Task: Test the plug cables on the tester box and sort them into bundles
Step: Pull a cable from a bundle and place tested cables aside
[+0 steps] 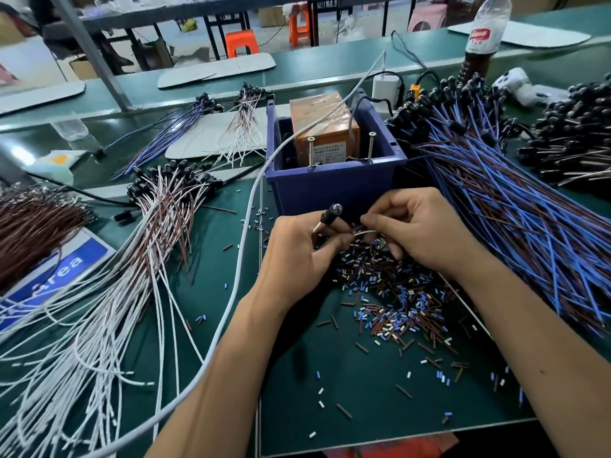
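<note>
Both hands curled, left hand (299, 249) gripping plug cable (330, 215), right hand (420, 233) pinching its wire.

Matt green desk (347, 385) mat; glossy blue plastic bin (334, 183), centre; two bright metal screws (310, 150); tester box (322, 127) wrapped in shiny clear film; smooth plastic-sheathed cables (515, 206).

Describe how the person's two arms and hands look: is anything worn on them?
Both forearms are bare as far as the view shows; no sleeves are visible. The left hand and the right hand wear no gloves, and no rings, watch or wrist strap can be seen.
</note>
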